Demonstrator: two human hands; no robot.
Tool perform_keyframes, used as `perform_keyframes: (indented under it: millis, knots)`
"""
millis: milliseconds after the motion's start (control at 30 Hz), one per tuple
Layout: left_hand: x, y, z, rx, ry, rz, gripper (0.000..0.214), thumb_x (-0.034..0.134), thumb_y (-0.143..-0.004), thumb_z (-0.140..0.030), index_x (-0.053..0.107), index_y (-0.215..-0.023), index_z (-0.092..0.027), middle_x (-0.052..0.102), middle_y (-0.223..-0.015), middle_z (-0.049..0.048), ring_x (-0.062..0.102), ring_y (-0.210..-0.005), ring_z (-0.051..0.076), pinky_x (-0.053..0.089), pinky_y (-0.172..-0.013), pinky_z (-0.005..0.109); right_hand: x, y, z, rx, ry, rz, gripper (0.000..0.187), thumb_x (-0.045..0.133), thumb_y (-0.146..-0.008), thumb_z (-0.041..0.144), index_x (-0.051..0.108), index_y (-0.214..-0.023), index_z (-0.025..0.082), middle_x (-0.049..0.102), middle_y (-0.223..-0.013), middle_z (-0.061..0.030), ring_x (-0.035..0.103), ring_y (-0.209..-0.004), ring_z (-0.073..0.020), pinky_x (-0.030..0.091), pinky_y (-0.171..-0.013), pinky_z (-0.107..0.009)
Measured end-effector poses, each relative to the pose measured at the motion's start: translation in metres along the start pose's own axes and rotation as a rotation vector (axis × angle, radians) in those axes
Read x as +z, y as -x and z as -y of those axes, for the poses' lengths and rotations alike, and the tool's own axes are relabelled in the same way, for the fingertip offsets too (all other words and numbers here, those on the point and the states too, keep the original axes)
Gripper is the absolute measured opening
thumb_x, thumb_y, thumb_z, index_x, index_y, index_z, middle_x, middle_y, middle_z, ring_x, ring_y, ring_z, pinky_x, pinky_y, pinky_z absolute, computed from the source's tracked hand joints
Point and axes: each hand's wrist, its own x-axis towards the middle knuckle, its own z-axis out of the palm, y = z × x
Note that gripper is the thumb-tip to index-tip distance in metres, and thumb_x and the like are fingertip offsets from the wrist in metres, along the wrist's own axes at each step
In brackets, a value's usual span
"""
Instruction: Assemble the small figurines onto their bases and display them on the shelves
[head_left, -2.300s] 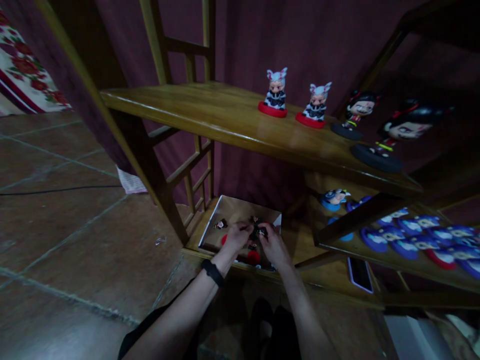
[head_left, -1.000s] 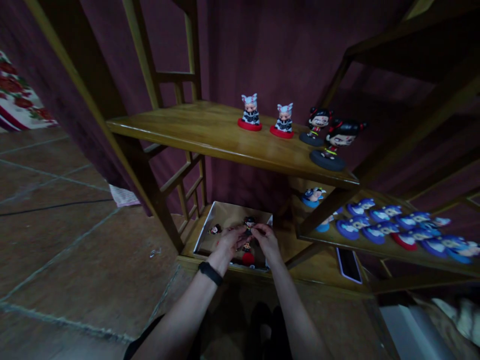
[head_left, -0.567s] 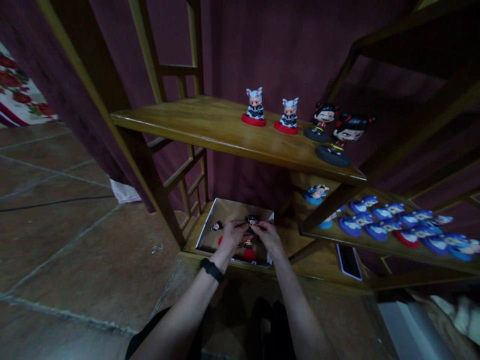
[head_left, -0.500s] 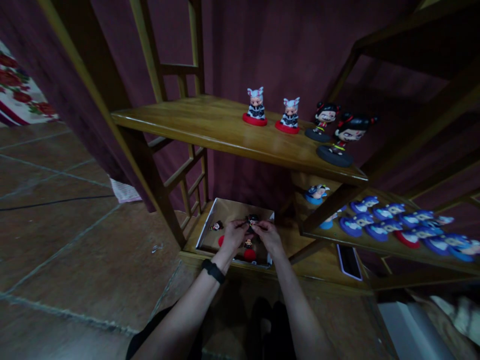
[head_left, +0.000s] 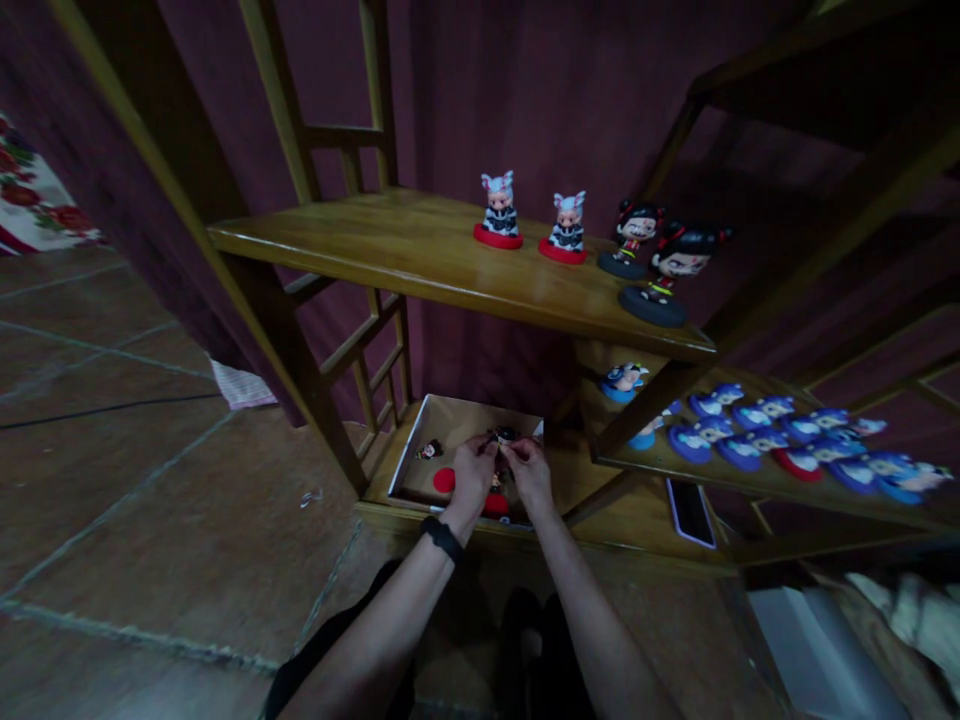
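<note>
Here we go, 2 hands in tight: left hand (head_left: pixel 474 468) and right hand (head_left: pixel 529 472) pinch 1 small black-haired figure (head_left: pixel 505 436), fingers nearly closed on it, above the open box (head_left: pixel 459 418). Inside, another figure (head_left: pixel 429 450) lies near a red disc (head_left: pixel 444 480). Overhead, 4 figures (head_left: pixel 568 224) line the wooden shelf (head_left: pixel 337 232).

Black-haired figurine (head_left: pixel 506 434) in both hands (head_left: pixel 472 468) (head_left: pixel 529 472)
</note>
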Motion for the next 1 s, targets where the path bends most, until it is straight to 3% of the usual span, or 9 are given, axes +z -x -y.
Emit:
perform_keyframes:
  millis: [167, 267, 467, 633, 833, 1000]
  knots:
    - [-0.008, 0.006, -0.017, -0.057, 0.198, 0.112, 0.014, 0.067, -0.067, -0.018, 0.063, -0.078, -0.010, 0.067, -0.076, 0.0072, 0.063, -0.063, 0.014, 0.054, -0.064, 0.028, -0.005, 0.006, 0.006, 0.027, -0.139, 0.044, 0.025, 0.055, -0.072, 0.040, 0.062, -0.088, 0.022, 0.064, -0.095, -0.0013, 0.057, -0.093, -0.0178, 0.043, -0.084, -0.031]
    - [-0.013, 0.011, -0.026, -0.104, 0.206, 0.117, 0.011, 0.067, -0.068, -0.016, 0.063, -0.078, -0.010, 0.067, -0.078, 0.0078, 0.064, -0.067, 0.014, 0.055, -0.067, 0.028, -0.007, 0.011, 0.010, 0.098, -0.285, 0.038, 0.030, 0.054, -0.073, 0.039, 0.061, -0.098, 0.024, 0.064, -0.104, -0.0018, 0.057, -0.097, -0.0182, 0.044, -0.085, -0.033]
    - [-0.011, 0.013, -0.026, -0.091, 0.182, 0.122, 0.018, 0.066, -0.069, -0.014, 0.064, -0.086, -0.013, 0.067, -0.080, 0.0049, 0.064, -0.070, 0.013, 0.055, -0.068, 0.028, -0.006, 0.012, 0.015, 0.196, -0.435, 0.080, 0.032, 0.061, -0.066, 0.043, 0.064, -0.090, 0.022, 0.066, -0.095, -0.0027, 0.059, -0.088, -0.0191, 0.047, -0.076, -0.031]
    - [-0.009, 0.012, -0.023, -0.025, 0.135, 0.200, 0.019, 0.070, -0.065, -0.019, 0.066, -0.081, -0.011, 0.067, -0.083, 0.0069, 0.062, -0.072, 0.014, 0.055, -0.067, 0.029, -0.009, 0.005, 0.016, 0.271, -0.548, 0.142, 0.032, 0.069, -0.059, 0.045, 0.065, -0.079, 0.020, 0.065, -0.081, -0.0012, 0.059, -0.074, -0.0164, 0.046, -0.067, -0.028]
    - [-0.008, 0.014, -0.017, -0.012, 0.104, 0.214, 0.022, 0.072, -0.062, -0.023, 0.067, -0.078, -0.010, 0.066, -0.077, 0.0061, 0.062, -0.067, 0.014, 0.054, -0.065, 0.029, -0.010, 0.001, 0.011, 0.312, -0.543, 0.127, 0.031, 0.074, -0.052, 0.043, 0.065, -0.068, 0.019, 0.064, -0.069, 0.0009, 0.056, -0.065, -0.0147, 0.044, -0.063, -0.027]
    - [-0.010, 0.015, -0.013, 0.019, 0.089, 0.197, 0.029, 0.071, -0.063, -0.023, 0.066, -0.088, -0.011, 0.067, -0.084, 0.0069, 0.062, -0.069, 0.014, 0.055, -0.064, 0.029, -0.005, 0.003, 0.007, 0.293, -0.517, 0.090, 0.028, 0.075, -0.052, 0.041, 0.065, -0.064, 0.018, 0.066, -0.069, -0.0005, 0.057, -0.067, -0.0151, 0.043, -0.064, -0.028]
